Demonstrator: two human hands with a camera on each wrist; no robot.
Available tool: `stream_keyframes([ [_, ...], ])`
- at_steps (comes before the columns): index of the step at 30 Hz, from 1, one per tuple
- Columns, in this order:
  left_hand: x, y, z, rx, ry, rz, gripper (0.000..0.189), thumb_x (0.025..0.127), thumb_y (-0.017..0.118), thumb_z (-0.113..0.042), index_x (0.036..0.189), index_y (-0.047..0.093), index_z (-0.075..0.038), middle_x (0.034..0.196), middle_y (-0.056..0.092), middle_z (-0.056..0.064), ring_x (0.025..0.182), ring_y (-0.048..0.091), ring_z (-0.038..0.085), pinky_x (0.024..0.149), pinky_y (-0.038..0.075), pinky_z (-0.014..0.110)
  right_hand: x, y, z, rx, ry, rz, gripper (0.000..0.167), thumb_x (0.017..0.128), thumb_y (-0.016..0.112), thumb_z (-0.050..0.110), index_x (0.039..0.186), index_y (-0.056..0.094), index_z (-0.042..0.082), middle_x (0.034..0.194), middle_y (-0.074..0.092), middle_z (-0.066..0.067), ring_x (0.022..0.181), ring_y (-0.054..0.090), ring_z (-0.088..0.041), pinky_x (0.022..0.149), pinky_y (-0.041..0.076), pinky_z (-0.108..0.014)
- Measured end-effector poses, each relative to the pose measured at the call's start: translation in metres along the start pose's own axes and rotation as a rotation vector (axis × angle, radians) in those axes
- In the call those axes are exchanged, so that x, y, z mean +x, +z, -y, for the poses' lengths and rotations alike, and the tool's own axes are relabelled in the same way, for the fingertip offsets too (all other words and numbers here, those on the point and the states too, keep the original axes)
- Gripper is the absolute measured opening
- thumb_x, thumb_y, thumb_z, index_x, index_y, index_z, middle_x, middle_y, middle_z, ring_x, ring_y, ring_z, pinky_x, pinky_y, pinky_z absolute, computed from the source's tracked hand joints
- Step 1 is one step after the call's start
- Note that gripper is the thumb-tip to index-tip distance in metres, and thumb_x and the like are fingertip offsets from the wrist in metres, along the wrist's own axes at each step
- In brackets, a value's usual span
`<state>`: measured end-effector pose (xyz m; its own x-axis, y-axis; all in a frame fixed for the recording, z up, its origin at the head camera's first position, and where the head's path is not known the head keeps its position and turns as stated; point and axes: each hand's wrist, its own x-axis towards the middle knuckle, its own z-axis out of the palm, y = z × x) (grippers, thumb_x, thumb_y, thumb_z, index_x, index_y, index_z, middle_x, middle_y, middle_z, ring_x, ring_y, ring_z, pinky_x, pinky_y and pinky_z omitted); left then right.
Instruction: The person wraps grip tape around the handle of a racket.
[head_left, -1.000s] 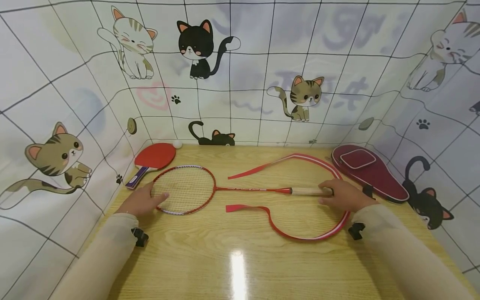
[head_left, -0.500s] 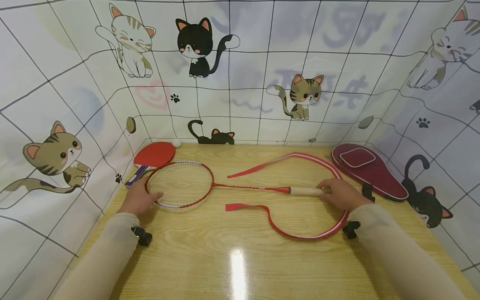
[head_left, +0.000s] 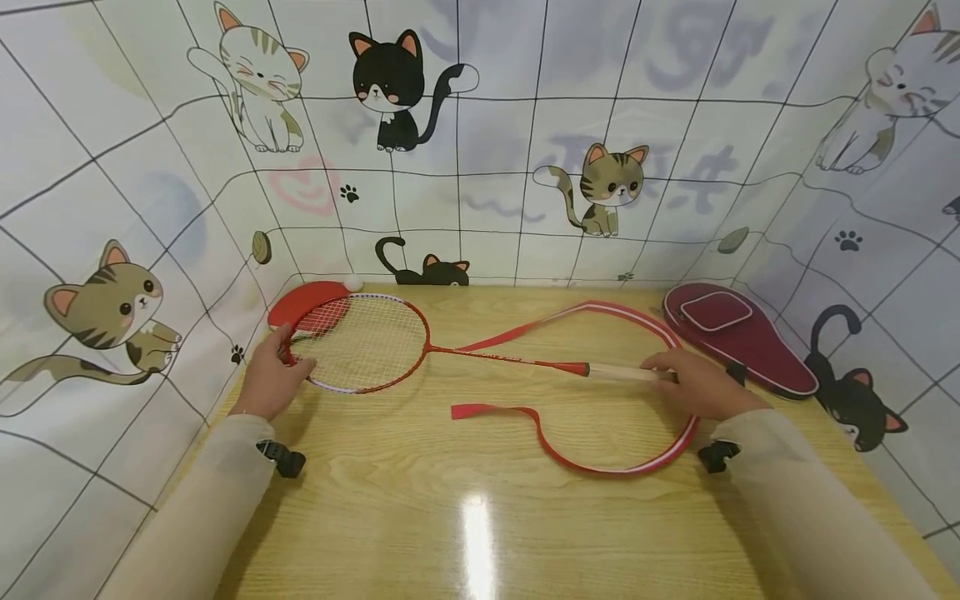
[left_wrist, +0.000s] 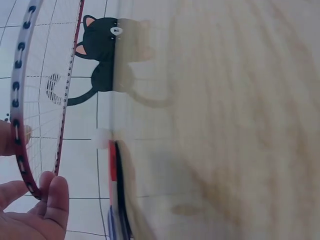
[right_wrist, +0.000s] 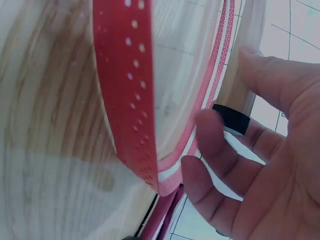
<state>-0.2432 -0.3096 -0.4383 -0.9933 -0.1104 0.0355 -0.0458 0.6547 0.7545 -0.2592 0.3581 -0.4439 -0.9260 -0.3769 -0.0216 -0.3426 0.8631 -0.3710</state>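
- The racket (head_left: 487, 356) is above the surface (head_left: 390, 467); how high is hard to judge.
- The left hand (head_left: 268, 375) pinches its rim, the right hand (head_left: 701, 385) its handle end; a weak pinch could let it slip.
- Dropped, it could strike the paddle (head_left: 300, 300).

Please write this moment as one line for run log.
badminton racket: raised above table; left hand: holds head; right hand: holds handle

Head view bright, white glare on table (head_left: 390, 475); wrist views hazier, probably soft focus
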Motion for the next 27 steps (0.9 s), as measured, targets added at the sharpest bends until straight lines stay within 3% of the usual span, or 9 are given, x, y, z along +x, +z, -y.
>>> stream_keyframes([
  [2, 0.001, -0.001, -0.005, -0.019, 0.011, -0.022, 0.083, 0.105, 0.062, -0.026, 0.17, 0.012, -0.008, 0.17, 0.025, 0.028, 0.141, 0.042, 0.047, 0.095, 0.047, 0.051, -0.001, -0.001, 0.001, 0.002, -0.011, 0.0, 0.028, 0.102, 0.07, 0.017, 0.129, 0.07, 0.011, 0.119, 0.072, -0.009, 0.102, 0.066, -0.022, 0.082, 0.054, -0.044],
  [4, 0.002, -0.003, -0.008, -0.039, 0.022, -0.044, 0.082, 0.105, 0.061, -0.023, 0.17, 0.012, -0.009, 0.17, 0.025, 0.025, 0.14, 0.043, 0.044, 0.092, 0.049, 0.046, -0.003, -0.002, 0.001, 0.021, -0.008, 0.002, 0.028, 0.103, 0.069, 0.018, 0.131, 0.068, 0.013, 0.119, 0.071, -0.008, 0.099, 0.065, -0.021, 0.081, 0.053, -0.043],
  [9, 0.003, -0.007, -0.011, -0.133, 0.002, -0.073, 0.081, 0.104, 0.059, -0.014, 0.17, 0.013, -0.011, 0.171, 0.025, 0.023, 0.128, 0.052, 0.038, 0.067, 0.049, 0.026, -0.009, 0.002, -0.001, 0.149, -0.021, -0.021, 0.027, 0.105, 0.067, 0.023, 0.131, 0.067, 0.016, 0.115, 0.07, -0.004, 0.094, 0.06, -0.017, 0.081, 0.051, -0.036],
  [12, 0.001, -0.008, -0.012, -0.155, -0.023, -0.08, 0.08, 0.104, 0.058, -0.014, 0.17, 0.013, -0.012, 0.169, 0.027, 0.024, 0.127, 0.051, 0.039, 0.064, 0.047, 0.02, -0.014, 0.004, -0.002, 0.263, -0.02, -0.038, 0.029, 0.105, 0.067, 0.028, 0.132, 0.068, 0.017, 0.117, 0.069, -0.004, 0.095, 0.059, -0.014, 0.081, 0.051, -0.031],
  [16, -0.002, -0.01, -0.012, -0.162, -0.019, -0.108, 0.078, 0.104, 0.058, -0.015, 0.17, 0.015, -0.011, 0.167, 0.031, 0.023, 0.131, 0.049, 0.037, 0.069, 0.047, 0.016, -0.019, 0.005, 0.001, 0.412, 0.014, -0.012, 0.037, 0.103, 0.069, 0.031, 0.136, 0.069, 0.015, 0.12, 0.068, -0.01, 0.089, 0.058, -0.015, 0.074, 0.052, -0.03],
  [23, 0.001, -0.01, -0.017, -0.237, -0.005, -0.166, 0.074, 0.104, 0.053, -0.014, 0.169, 0.017, -0.011, 0.168, 0.03, 0.019, 0.138, 0.049, 0.037, 0.069, 0.047, 0.014, -0.021, 0.008, 0.005, 0.48, 0.003, 0.004, 0.037, 0.104, 0.068, 0.028, 0.138, 0.068, 0.013, 0.116, 0.067, -0.01, 0.086, 0.054, -0.015, 0.071, 0.049, -0.03],
  [25, 0.002, -0.008, -0.019, -0.294, -0.02, -0.182, 0.075, 0.105, 0.052, -0.013, 0.17, 0.015, -0.011, 0.17, 0.028, 0.017, 0.143, 0.047, 0.037, 0.074, 0.048, 0.011, -0.021, 0.009, 0.007, 0.488, 0.004, -0.006, 0.035, 0.105, 0.067, 0.029, 0.137, 0.069, 0.015, 0.117, 0.066, -0.01, 0.088, 0.052, -0.015, 0.073, 0.047, -0.03],
  [27, 0.002, -0.006, -0.022, -0.363, -0.052, -0.205, 0.076, 0.106, 0.052, -0.014, 0.17, 0.012, -0.012, 0.174, 0.024, 0.014, 0.151, 0.041, 0.033, 0.091, 0.051, 0.013, -0.021, 0.01, 0.009, 0.494, 0.0, -0.024, 0.034, 0.105, 0.067, 0.028, 0.136, 0.069, 0.015, 0.12, 0.067, -0.008, 0.09, 0.052, -0.015, 0.074, 0.046, -0.03],
])
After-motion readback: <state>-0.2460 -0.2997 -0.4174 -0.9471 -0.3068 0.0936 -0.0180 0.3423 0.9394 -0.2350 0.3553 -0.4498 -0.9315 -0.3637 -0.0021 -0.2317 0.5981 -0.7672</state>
